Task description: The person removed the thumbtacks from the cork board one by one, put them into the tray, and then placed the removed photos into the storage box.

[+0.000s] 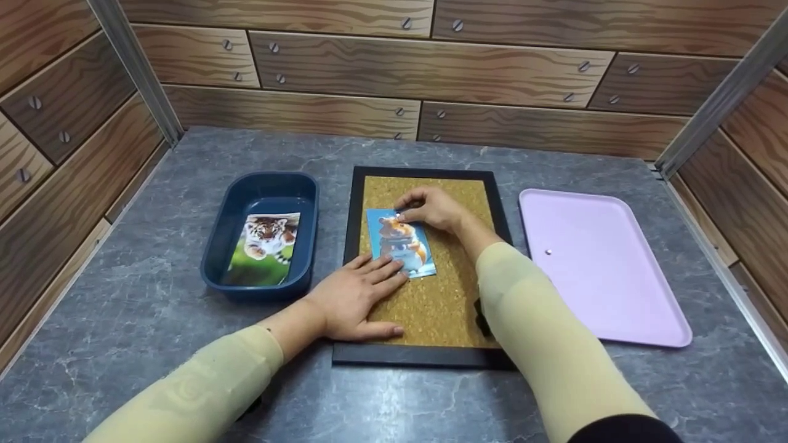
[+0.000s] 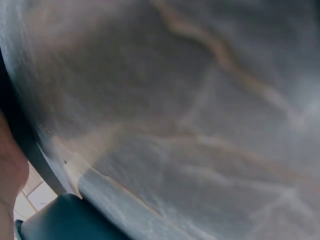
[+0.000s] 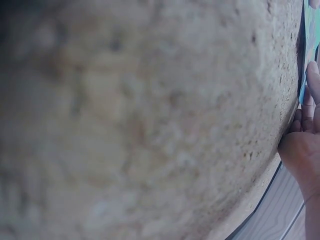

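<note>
Left hand (image 1: 354, 298) lies flat, fingers spread, pressing the lower left of the blue cartoon-animal card (image 1: 403, 239) against the framed corkboard (image 1: 449, 307)! Up at the card's top edge, the right hand (image 1: 437, 209) has curled fingers and thumb touching down, though whether they pinch anything can't be told; left, the tiger picture (image 1: 265, 249) sits in the navy tub (image 1: 313, 240).

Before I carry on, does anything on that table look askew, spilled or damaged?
In the head view, the blue animal picture looks slightly askew: going down, its left edge slants right, while the left side of the black frame slants left. I see nothing spilled or damaged.
</note>
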{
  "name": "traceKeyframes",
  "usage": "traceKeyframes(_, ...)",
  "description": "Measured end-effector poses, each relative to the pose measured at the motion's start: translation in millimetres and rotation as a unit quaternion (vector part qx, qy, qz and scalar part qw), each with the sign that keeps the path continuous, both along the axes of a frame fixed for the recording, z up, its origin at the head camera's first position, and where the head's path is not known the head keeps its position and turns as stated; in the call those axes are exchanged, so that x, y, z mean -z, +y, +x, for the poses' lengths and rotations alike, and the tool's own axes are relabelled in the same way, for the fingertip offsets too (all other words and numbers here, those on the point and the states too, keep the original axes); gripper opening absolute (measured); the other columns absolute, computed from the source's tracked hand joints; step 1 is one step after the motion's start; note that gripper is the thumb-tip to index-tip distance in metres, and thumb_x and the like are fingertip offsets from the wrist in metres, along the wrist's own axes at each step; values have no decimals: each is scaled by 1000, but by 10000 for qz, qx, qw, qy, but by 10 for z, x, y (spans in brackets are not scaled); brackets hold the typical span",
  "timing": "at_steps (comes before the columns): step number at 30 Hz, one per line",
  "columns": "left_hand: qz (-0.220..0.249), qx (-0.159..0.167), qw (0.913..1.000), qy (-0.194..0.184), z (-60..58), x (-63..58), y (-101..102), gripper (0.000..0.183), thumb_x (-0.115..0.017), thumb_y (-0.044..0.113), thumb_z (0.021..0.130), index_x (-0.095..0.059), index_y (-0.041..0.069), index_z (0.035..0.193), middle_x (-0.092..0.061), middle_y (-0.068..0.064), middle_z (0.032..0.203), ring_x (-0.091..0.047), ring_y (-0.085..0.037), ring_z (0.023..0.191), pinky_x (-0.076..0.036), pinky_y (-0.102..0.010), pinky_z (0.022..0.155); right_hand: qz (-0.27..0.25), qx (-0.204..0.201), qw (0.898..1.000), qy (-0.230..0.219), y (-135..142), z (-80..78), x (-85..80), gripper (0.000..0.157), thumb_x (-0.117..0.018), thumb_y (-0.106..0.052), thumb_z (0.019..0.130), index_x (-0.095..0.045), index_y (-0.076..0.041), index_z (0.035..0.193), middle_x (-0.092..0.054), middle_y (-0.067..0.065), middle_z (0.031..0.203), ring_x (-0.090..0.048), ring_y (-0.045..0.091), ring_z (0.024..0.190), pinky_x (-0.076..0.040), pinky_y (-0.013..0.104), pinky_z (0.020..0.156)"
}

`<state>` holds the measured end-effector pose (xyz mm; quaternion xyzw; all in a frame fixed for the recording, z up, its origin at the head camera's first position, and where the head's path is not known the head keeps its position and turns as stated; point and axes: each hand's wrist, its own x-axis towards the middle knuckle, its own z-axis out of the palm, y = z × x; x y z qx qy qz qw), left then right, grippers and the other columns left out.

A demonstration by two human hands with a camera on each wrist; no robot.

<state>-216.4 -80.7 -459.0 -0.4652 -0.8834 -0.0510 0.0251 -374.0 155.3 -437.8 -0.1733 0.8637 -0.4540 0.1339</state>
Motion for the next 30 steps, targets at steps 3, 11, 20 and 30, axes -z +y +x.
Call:
traceKeyframes(3, 24, 11, 10000, 49, -14, -11, 2, 98, -33, 83, 100, -38, 11, 166, -34, -11, 171, -27, -29, 159, -18, -53, 129, 86, 27, 10000, -5, 5, -5, -28, 26, -81, -12, 95, -78, -4, 120, -76, 10, 118, -66, 19, 107, -50, 32, 97)
traceKeyframes(11, -72, -13, 10000, 21, -24, -29, 10, 98, -34, 82, 99, -36, 11, 167, -32, -11, 172, -25, -29, 160, -18, -52, 129, 159, 25, 9999, 9, 17, -19, -30, 26, -80, -11, 96, -78, -5, 121, -75, 10, 121, -66, 21, 110, -50, 36, 101)
traceKeyframes(20, -105, -12, 9999, -26, 7, -16, -2, 97, -35, 81, 100, -35, 11, 167, -31, -11, 172, -25, -29, 160, -18, -52, 129, 157, -5, 9999, -18, -2, -15, 25, 28, -82, -12, 95, -78, -3, 122, -74, 11, 122, -65, 21, 113, -50, 34, 102)
traceKeyframes(30, -20, 13, 10000, -27, 3, -20, -8, 97, -35, 81, 100, -36, 10, 167, -32, -11, 171, -26, -30, 160, -18, -53, 129, 253, -13, 9997, 13, -2, -9, -10, 28, -82, -13, 95, -77, -3, 122, -73, 12, 124, -64, 22, 114, -49, 36, 104)
